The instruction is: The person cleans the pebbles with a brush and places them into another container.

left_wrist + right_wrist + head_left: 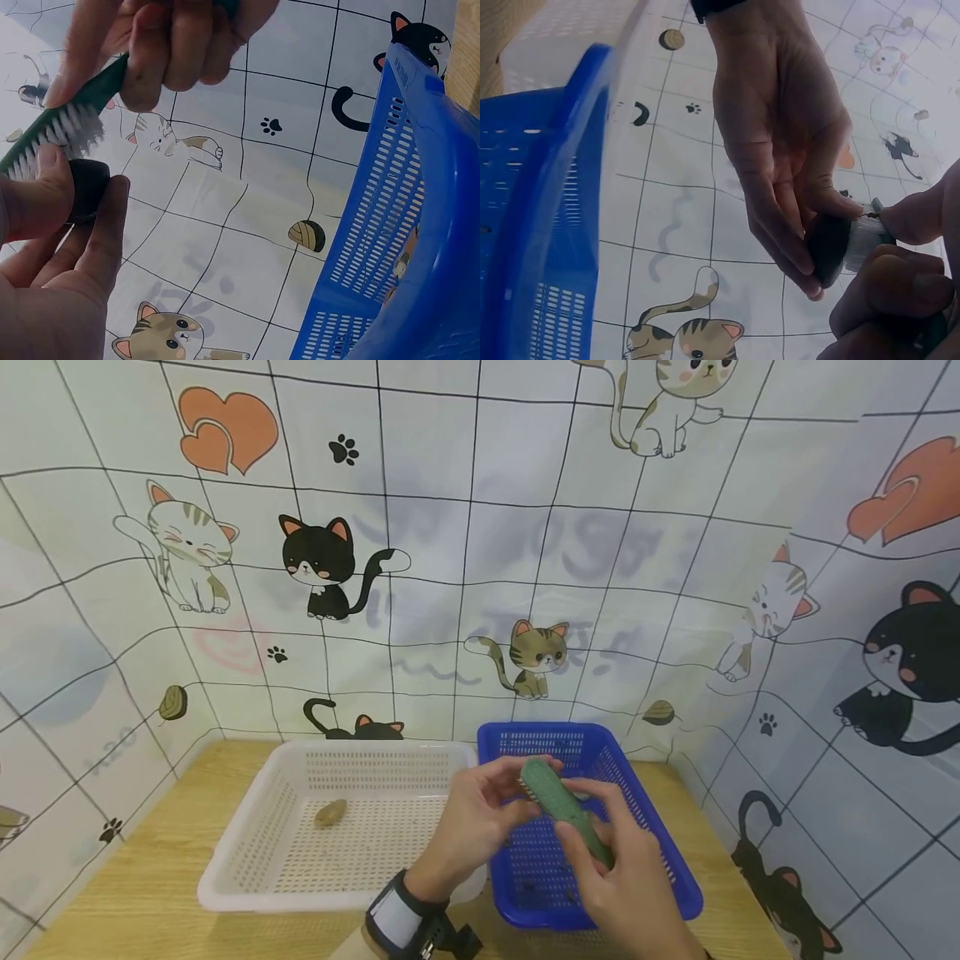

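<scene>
My right hand [630, 860] grips a green scrubbing brush [557, 797] with white bristles, thumb and fingers around its handle. My left hand [476, 818] pinches a small dark rounded object [90, 189] between thumb and fingers; its kind I cannot tell. In the left wrist view the bristles [75, 131] lie against the upper side of that object. The right wrist view shows the bristles meeting the dark object's side. In the head view the brush hides it. Both hands are above the blue basket [536, 920].
A white plastic basket [228, 860] stands left of the blue one, with one tan, stone-like lump [331, 813] inside. A few small dark bits lie in the blue basket. Both stand on a wooden table [112, 910] before a cat-patterned sheet [427, 543].
</scene>
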`<action>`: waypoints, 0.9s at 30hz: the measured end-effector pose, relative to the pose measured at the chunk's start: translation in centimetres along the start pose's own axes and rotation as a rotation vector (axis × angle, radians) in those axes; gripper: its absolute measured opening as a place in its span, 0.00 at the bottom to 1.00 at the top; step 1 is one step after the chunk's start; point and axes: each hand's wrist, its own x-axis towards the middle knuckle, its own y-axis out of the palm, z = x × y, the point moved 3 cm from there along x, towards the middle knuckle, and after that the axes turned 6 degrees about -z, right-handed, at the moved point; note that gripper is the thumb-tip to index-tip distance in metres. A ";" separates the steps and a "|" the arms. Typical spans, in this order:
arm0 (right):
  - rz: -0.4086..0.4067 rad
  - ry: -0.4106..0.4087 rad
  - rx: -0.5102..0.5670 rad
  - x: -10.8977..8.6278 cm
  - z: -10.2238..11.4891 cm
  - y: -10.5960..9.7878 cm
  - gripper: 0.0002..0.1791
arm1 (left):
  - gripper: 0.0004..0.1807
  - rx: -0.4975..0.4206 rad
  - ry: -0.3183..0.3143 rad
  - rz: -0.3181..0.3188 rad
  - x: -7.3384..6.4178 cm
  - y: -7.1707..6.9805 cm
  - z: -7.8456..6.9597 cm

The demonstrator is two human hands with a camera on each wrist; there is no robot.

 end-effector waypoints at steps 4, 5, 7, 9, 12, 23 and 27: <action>-0.030 -0.055 0.021 0.9 -0.3 -0.3 0.25 | 0.27 0.025 -0.006 -0.016 -0.1 -0.2 -0.4; -0.040 -0.049 0.034 1.2 -0.6 -0.4 0.24 | 0.27 0.031 -0.015 -0.025 -0.1 -0.3 -0.5; -0.065 -0.035 0.060 1.4 -1.1 -0.8 0.24 | 0.27 0.021 -0.041 -0.039 -0.2 -0.4 -0.6; -0.076 -0.007 0.090 1.6 -1.4 -1.2 0.23 | 0.28 -0.020 -0.058 -0.034 -0.2 -0.5 -0.7; -0.084 0.018 0.107 1.7 -1.6 -1.7 0.22 | 0.29 -0.119 -0.088 -0.021 -0.3 -0.5 -0.7; -0.092 0.090 0.146 1.6 -1.7 -1.9 0.22 | 0.31 -0.386 -0.132 -0.053 -0.1 -0.6 -0.7; -0.096 0.104 0.140 1.4 -2.1 -1.9 0.22 | 0.28 -0.384 -0.146 -0.060 -0.1 -0.7 -0.5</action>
